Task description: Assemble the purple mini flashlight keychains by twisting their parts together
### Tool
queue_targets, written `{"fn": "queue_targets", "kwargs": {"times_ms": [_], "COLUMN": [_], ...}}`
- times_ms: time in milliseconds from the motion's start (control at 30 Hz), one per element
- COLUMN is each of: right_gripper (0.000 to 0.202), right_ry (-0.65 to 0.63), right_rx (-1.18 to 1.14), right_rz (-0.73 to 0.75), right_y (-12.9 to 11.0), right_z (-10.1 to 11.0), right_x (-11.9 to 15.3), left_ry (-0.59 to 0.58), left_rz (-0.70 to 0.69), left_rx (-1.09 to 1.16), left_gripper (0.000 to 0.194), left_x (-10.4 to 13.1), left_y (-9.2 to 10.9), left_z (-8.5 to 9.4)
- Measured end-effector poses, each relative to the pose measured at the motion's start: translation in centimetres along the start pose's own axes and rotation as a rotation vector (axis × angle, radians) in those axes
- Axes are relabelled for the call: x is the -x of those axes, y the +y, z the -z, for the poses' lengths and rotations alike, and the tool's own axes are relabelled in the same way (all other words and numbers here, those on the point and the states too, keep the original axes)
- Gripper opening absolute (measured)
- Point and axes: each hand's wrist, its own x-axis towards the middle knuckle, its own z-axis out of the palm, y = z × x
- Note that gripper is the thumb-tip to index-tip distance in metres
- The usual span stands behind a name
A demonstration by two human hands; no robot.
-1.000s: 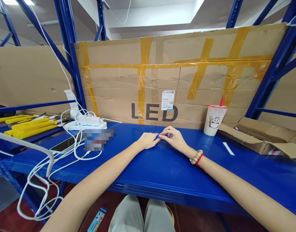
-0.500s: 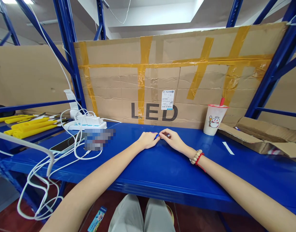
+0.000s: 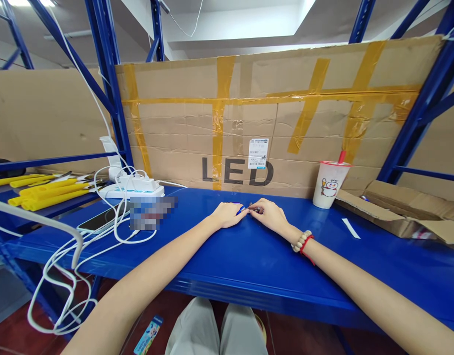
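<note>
Both hands rest close together over the middle of the blue tabletop (image 3: 227, 256). My left hand (image 3: 229, 215) is closed around a small blue item (image 3: 241, 210), mostly covered by the fingers. Just to its right, my right hand (image 3: 267, 214) has thumb and forefinger pinched near the left fingertips, with a small dark, shiny object (image 3: 259, 210) partly showing under the curled fingers. What that object is cannot be made out. A beaded bracelet (image 3: 302, 240) and a red cord circle the right wrist.
A cup with a red straw (image 3: 329, 185), a white strip (image 3: 350, 228) and an open cardboard box (image 3: 400, 207) are on the right. Yellow-handled tools (image 3: 53, 195), a power strip (image 3: 134, 186), a phone (image 3: 101, 219) and looped white cables lie left. Cardboard (image 3: 175, 128) stands behind.
My right hand has shifted slightly right, so its fingertips are a little farther from my left hand. My left hand has kept its place around the blue item.
</note>
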Motion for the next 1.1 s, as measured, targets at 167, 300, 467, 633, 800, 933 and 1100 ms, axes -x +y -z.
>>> {"fn": "queue_targets", "kwargs": {"times_ms": [167, 300, 467, 633, 800, 933, 1100], "right_gripper": [0.019, 0.017, 0.017, 0.015, 0.017, 0.017, 0.022], "right_ry": [-0.032, -0.035, -0.024, -0.029, -0.043, -0.035, 0.251], "right_rx": [0.032, 0.029, 0.015, 0.007, 0.018, -0.007, -0.148], "right_rz": [-0.004, -0.001, 0.021, 0.037, 0.020, 0.021, 0.008], "right_y": [0.0, 0.0, 0.1, 0.4, 0.5, 0.2, -1.1], "right_z": [0.0, 0.0, -0.1, -0.3, -0.4, -0.1, 0.6], "right_x": [0.1, 0.1, 0.1, 0.0, 0.0, 0.0, 0.1], "left_ry": [-0.011, -0.009, -0.018, -0.028, -0.007, 0.014, -0.010], "left_rz": [-0.001, -0.006, -0.003, -0.046, -0.106, -0.098, -0.057], "left_rx": [-0.001, -0.010, 0.010, 0.089, 0.087, 0.081, 0.037], "left_gripper": [0.042, 0.042, 0.044, 0.037, 0.028, 0.026, 0.032], "left_x": [0.0, 0.0, -0.1, 0.1, 0.1, 0.1, 0.0], "left_y": [0.1, 0.0, 0.0, -0.1, -0.2, -0.1, 0.0], "left_z": [0.1, 0.0, 0.0, 0.2, 0.1, 0.0, 0.0]}}
